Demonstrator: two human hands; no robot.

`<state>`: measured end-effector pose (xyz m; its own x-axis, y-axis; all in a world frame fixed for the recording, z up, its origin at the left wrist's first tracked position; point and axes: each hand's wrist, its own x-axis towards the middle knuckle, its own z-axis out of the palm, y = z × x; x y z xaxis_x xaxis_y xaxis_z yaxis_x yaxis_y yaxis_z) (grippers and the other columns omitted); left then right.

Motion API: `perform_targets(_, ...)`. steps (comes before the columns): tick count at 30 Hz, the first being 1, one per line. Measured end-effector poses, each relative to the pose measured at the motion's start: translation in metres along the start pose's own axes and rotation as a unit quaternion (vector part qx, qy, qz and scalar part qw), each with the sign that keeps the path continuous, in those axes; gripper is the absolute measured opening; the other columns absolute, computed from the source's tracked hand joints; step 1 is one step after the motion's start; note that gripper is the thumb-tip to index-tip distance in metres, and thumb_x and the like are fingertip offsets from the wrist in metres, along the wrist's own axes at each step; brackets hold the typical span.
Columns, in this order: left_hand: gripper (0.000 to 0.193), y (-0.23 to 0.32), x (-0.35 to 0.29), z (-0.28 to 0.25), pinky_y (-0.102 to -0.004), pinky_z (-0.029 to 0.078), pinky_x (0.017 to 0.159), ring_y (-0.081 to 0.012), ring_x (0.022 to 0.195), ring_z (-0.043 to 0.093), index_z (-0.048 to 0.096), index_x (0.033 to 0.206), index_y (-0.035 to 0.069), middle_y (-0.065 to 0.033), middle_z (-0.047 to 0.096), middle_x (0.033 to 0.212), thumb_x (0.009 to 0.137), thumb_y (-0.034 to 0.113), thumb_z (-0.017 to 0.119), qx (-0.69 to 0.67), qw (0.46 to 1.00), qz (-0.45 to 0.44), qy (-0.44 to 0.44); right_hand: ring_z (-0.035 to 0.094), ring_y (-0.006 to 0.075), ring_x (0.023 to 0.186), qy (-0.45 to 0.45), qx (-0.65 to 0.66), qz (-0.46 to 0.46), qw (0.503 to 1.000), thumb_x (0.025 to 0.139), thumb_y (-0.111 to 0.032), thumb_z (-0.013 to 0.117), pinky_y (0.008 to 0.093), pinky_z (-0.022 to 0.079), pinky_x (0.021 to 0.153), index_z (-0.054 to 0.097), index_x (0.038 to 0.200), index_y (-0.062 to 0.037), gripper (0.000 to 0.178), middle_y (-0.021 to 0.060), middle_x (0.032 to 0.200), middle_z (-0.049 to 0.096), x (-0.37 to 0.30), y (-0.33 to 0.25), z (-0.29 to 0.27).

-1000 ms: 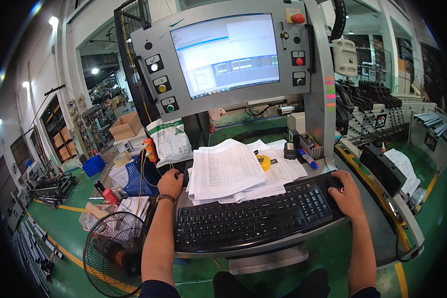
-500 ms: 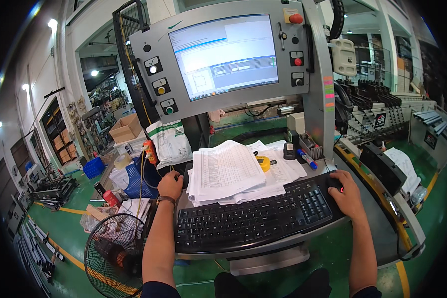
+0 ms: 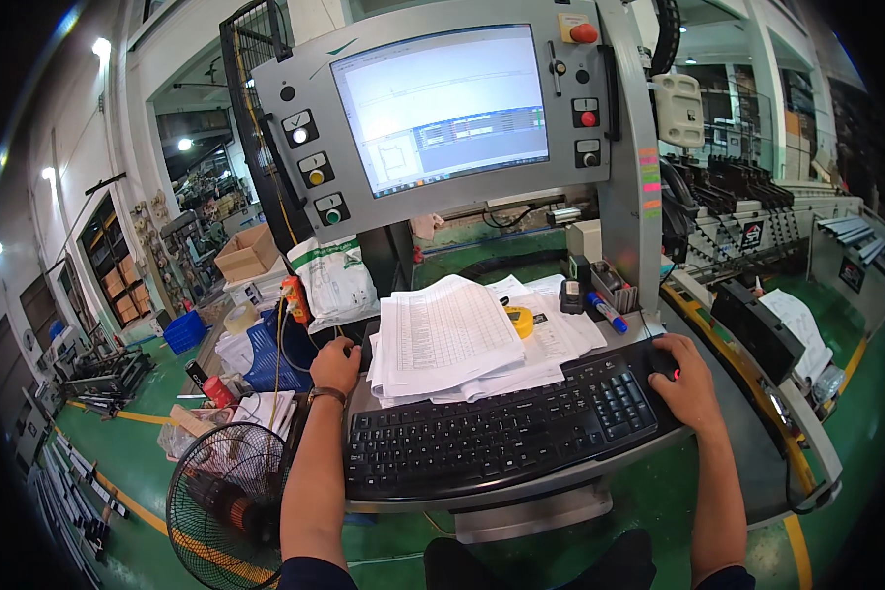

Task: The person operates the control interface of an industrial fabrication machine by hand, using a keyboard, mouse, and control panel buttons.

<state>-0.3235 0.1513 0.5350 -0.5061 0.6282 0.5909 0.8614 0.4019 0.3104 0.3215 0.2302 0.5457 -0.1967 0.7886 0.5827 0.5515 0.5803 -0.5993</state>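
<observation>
At the right end of the shelf, my right hand (image 3: pixel 686 382) is curled over a black computer mouse (image 3: pixel 663 364) with a small red light. My left hand (image 3: pixel 335 367) rests closed at the shelf's left edge, beside a dark object that I cannot make out; its fingertips are mostly hidden. A black keyboard (image 3: pixel 492 433) lies between my forearms. Behind it, a stack of printed sheets (image 3: pixel 450 339) touches the keyboard's far edge. Above the shelf, a lit screen (image 3: pixel 442 108) is set in a grey control panel.
A yellow tape measure (image 3: pixel 519 321) and a blue marker (image 3: pixel 610 313) lie by the papers. A white bag (image 3: pixel 332 283) stands back left. Near my left forearm is a black fan (image 3: pixel 228 506). Red emergency button (image 3: pixel 583 33) tops the panel. A railed metal frame (image 3: pixel 796 433) stands right.
On the screen, the menu list with its blue highlighted row has gone, leaving a pale area with a thin line drawing. Both hands stay in place.
</observation>
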Motion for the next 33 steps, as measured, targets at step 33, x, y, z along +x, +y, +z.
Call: perform_targets(33,0.03,-0.0043,0.0014,0.0031,-0.0526,0.065,0.096,-0.0407,0.109,0.083,0.088,0.116,0.014,-0.0141,0.088,0.116,0.103,0.04,0.078,-0.007,1.0,0.001,0.01,0.073,0.0393,0.134,0.041,0.006,0.026,0.999,0.084,-0.017,0.076,0.0446,0.055,0.117,0.076,0.133,-0.0014,0.052,0.0168,0.144,0.074,0.0009,0.0025,0.002)
